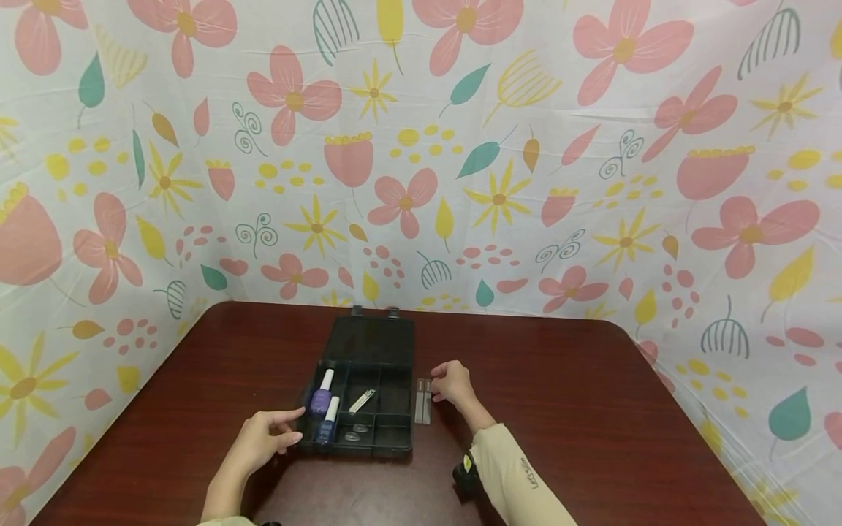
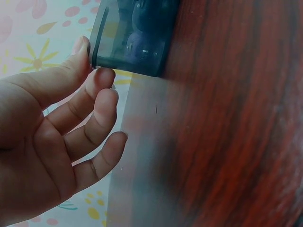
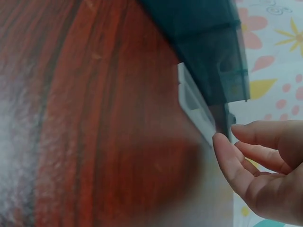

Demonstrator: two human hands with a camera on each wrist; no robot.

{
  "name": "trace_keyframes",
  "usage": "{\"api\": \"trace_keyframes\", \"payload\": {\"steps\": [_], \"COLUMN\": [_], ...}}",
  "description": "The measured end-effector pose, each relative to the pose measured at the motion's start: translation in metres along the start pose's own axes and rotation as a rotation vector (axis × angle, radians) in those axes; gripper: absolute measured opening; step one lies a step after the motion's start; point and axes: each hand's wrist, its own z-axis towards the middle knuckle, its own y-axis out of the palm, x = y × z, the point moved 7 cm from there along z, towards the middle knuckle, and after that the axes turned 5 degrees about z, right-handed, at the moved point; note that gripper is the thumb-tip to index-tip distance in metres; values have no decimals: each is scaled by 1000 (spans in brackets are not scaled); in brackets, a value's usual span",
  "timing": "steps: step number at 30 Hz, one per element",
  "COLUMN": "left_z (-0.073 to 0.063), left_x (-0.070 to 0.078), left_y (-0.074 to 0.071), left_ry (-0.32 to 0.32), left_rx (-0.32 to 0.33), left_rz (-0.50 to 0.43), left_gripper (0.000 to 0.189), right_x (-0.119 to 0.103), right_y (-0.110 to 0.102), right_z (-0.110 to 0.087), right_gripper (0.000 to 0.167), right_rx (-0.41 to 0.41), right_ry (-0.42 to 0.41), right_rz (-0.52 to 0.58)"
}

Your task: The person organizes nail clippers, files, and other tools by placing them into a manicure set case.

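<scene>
An open dark see-through compartment box [image 1: 392, 449] lies on the table with its lid folded back. A purple nail polish bottle [image 1: 321, 401] and a blue one [image 1: 325, 429] lie in its left side. A nail clipper [image 1: 362, 400] rests in a middle compartment, with small clear oval pieces [image 1: 352, 437] in the one in front. My left hand [image 1: 259, 438] touches the box's left side near the front corner, fingers loosely bent. Beside the box's right wall lie two narrow flat grey pieces [image 1: 419, 403]. My right hand [image 1: 454, 383] has its fingertips at their far end, thumb and finger apart.
The dark red-brown wooden table [image 1: 579, 409] extends around the box. Behind and at the sides hangs a white sheet [image 1: 421, 146] printed with flowers. The box lid [image 1: 370, 340] lies toward the table's back edge, its latches near the sheet.
</scene>
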Motion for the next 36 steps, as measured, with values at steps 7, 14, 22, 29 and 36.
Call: {"api": "trace_keyframes", "payload": {"steps": [7,14,22,29,36], "left_z": [0,0,0,-1,-1], "left_x": [0,-1,-1,-1,0], "left_y": [0,1,1,1,0], "left_ry": [-3,-4,-5,-11,6], "left_rx": [3,-7,-9,-14,-11], "left_rz": [-5,-15,-18,-22,-25], "left_gripper": [40,40,41,41,40], "right_x": [-11,-23,-40,-48,-60], "right_y": [0,2,4,11,22], "right_z": [-1,-5,-9,-12,-18], "right_gripper": [23,22,19,21,22], "right_rx": [9,4,4,-45,-83], "right_ry": [-13,-70,-156,-219,-302], "right_rz": [-32,-78,-139,-121,-104]}}
